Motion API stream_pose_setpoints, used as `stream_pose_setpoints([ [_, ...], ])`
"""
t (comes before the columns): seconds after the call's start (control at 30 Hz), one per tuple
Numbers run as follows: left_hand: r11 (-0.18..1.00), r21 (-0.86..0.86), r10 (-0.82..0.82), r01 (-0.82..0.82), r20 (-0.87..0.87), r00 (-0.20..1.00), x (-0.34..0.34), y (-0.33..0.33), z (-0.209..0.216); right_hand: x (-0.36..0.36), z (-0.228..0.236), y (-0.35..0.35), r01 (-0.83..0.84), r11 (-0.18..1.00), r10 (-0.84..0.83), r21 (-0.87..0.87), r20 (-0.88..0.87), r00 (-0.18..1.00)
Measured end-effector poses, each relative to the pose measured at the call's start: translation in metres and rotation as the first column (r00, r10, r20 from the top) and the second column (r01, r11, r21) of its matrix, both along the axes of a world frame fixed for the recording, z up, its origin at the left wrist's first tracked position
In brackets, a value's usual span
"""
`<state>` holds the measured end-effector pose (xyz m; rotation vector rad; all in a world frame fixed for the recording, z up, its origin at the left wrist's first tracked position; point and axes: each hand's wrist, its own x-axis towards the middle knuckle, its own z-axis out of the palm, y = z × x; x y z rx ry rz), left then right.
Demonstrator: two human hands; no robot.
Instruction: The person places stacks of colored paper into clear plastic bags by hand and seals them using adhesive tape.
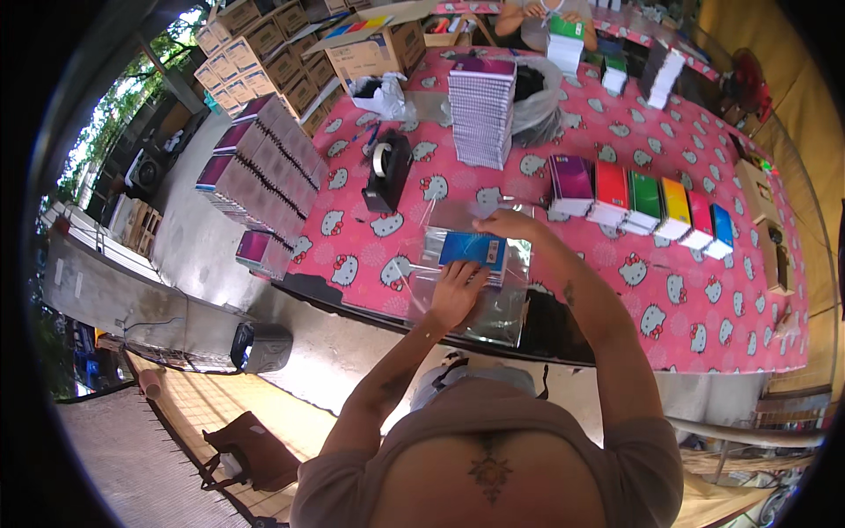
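A blue notebook (473, 250) lies at the table's near edge, on and partly inside clear plastic wrapping (497, 327). My left hand (456, 295) grips the notebook's near side, fingers over its cover. Just beyond the notebook, my right hand (510, 225) is closed in a pinch on the far part of the clear plastic. How many notebooks lie under the top one is hidden. A black tape dispenser (387, 174) with a roll of tape stands to the left of the plastic.
Tall notebook stacks (264, 167) stand at the left edge, another purple-topped stack (482, 114) farther back. Right of my hands runs a row of coloured notebook piles (645, 201). Cardboard boxes (374, 55) are behind. Across the table, a person (546, 19) handles a green-topped stack.
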<state>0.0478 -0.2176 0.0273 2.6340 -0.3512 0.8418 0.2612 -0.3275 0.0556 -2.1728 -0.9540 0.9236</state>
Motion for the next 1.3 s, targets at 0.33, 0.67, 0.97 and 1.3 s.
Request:
stream_pose_setpoints([
  [0.33,0.814,-0.515,0.176,-0.268,-0.220,0.959,0.012,0.046,-0.017,-0.021,0.030,-0.048,0.338,0.918,-0.239,0.208,-0.391,0.889],
  [0.67,0.710,-0.537,0.393,-0.456,-0.236,0.889,0.055,0.260,-0.020,-0.109,0.094,-0.045,-0.124,0.884,-0.217,0.452,0.629,0.746],
  [0.97,0.242,-0.882,-0.106,-0.405,-0.439,0.892,0.092,0.319,-0.016,-0.145,0.088,0.015,-0.035,0.952,-0.211,0.303,0.737,0.642],
  [1.3,0.908,-0.076,0.362,-0.412,-0.353,0.863,0.063,0.298,0.006,-0.151,0.085,0.021,0.113,0.971,-0.236,0.211,0.767,0.596],
])
